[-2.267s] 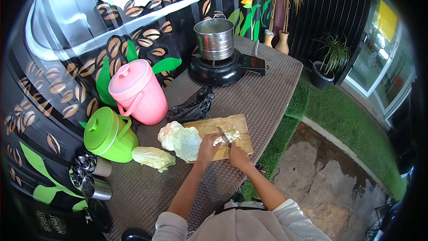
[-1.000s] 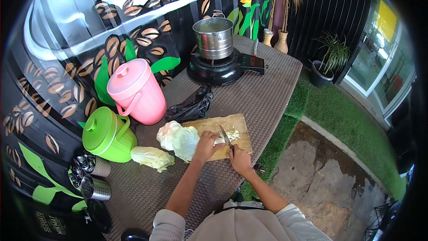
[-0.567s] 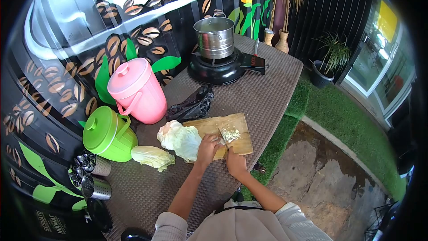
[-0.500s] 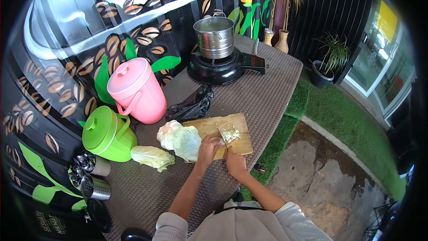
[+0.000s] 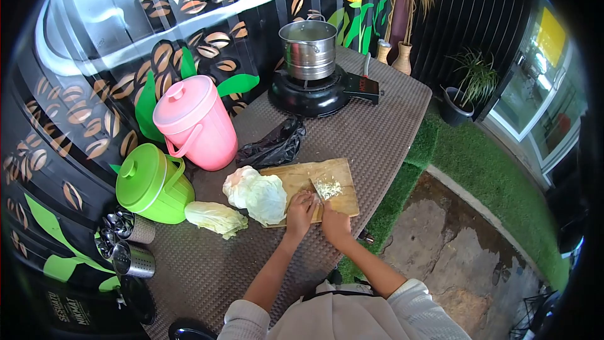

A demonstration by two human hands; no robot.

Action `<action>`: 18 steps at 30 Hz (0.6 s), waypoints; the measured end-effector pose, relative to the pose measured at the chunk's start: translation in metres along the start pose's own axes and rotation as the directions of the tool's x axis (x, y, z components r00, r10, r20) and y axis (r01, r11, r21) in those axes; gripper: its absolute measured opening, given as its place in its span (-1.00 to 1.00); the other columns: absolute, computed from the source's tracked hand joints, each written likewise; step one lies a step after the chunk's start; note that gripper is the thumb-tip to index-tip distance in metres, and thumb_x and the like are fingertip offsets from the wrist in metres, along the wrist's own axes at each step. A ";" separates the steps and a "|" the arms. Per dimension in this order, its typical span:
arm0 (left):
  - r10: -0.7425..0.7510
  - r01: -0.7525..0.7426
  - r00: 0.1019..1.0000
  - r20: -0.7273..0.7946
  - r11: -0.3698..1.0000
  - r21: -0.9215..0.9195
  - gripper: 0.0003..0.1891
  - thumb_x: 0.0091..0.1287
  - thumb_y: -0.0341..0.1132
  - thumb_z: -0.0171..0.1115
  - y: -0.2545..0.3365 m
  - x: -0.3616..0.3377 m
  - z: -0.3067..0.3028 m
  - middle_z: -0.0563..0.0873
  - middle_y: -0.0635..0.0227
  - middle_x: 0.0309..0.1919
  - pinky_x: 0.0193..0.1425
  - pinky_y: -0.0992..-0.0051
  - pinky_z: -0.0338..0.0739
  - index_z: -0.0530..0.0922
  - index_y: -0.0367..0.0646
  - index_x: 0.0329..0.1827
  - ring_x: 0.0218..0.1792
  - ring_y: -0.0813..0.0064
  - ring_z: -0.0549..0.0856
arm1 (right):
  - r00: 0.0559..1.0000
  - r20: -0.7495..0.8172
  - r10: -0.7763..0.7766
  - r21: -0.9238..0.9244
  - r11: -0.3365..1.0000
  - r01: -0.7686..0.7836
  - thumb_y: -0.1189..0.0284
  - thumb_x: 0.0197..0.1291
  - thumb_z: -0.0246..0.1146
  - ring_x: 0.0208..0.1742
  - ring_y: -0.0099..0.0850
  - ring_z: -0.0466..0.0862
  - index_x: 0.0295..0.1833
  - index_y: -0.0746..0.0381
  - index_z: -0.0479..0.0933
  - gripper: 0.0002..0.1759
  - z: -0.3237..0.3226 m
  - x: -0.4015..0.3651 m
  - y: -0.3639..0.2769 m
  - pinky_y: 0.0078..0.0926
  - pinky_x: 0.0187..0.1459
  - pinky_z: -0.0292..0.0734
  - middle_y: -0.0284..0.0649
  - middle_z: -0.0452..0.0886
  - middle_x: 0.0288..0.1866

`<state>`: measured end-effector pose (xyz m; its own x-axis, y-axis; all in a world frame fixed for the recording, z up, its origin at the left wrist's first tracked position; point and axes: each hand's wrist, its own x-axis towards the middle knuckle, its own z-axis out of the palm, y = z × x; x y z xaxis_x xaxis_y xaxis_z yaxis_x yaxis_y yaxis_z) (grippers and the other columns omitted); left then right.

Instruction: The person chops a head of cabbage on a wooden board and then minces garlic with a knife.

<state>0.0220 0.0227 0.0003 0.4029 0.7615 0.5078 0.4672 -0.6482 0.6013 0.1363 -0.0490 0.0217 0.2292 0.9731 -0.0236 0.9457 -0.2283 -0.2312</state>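
A wooden cutting board lies on the brown table, with a pile of finely chopped pale bits on it. My right hand is closed round the handle of a knife, its blade pointing away from me beside the chopped bits. Just left of the blade, my left hand is bent down on the board with its fingers together; what they pinch is hidden. Heads of pale cabbage rest against the board's left side. Further left lies a longer napa cabbage.
A black plastic bag sits behind the board. Beyond it, a steel pot stands on a black gas stove. Pink and green lidded jugs stand at the left, near steel cutlery holders.
The whole view has shifted slightly. Both hands stay at the board, the knife still beside the chopped bits; my left fingers have moved a little.
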 end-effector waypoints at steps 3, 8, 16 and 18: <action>-0.062 0.061 0.998 -0.012 0.998 -0.027 -0.80 0.27 -0.40 0.29 -0.001 0.003 0.001 0.72 0.13 -0.10 0.22 0.29 0.50 0.71 -0.33 -0.12 0.12 0.15 0.59 | 0.997 0.037 -0.065 0.017 0.998 0.065 0.47 0.21 0.12 -0.40 -0.13 0.75 -0.02 0.33 0.35 -0.74 -0.020 0.003 0.006 -0.24 -0.39 0.65 -0.01 0.70 -0.41; -0.018 0.019 0.999 -0.049 1.000 0.002 -0.83 0.24 -0.45 0.32 -0.006 0.002 0.006 0.73 0.16 -0.16 0.12 0.30 0.55 0.72 -0.30 -0.14 0.02 0.18 0.63 | 0.998 0.041 0.053 0.031 0.998 -0.054 0.47 0.21 0.12 -0.39 -0.12 0.76 -0.04 0.33 0.34 -0.75 -0.009 -0.018 -0.011 -0.19 -0.37 0.66 -0.01 0.68 -0.46; 0.022 -0.021 0.999 -0.030 1.000 0.018 -0.82 0.29 -0.47 0.25 0.009 0.001 -0.001 0.69 0.14 -0.12 0.15 0.30 0.52 0.70 -0.35 -0.11 0.06 0.15 0.60 | 0.999 0.019 -0.045 0.045 0.998 0.044 0.48 0.22 0.11 -0.37 -0.09 0.76 -0.05 0.34 0.32 -0.76 -0.021 -0.001 0.002 -0.20 -0.37 0.66 0.01 0.69 -0.42; 0.020 -0.019 1.000 -0.024 1.000 0.023 -0.81 0.29 -0.47 0.25 0.008 0.000 -0.003 0.68 0.14 -0.11 0.16 0.29 0.51 0.69 -0.36 -0.10 0.06 0.15 0.59 | 0.993 0.039 -0.112 0.026 0.993 0.111 0.48 0.23 0.10 -0.37 -0.09 0.76 -0.05 0.34 0.32 -0.77 -0.029 -0.005 -0.001 -0.21 -0.38 0.66 0.00 0.69 -0.41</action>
<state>0.0233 0.0171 0.0071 0.3929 0.7485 0.5342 0.4771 -0.6626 0.5774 0.1405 -0.0547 0.0500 0.1126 0.9930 -0.0357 0.9590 -0.1180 -0.2578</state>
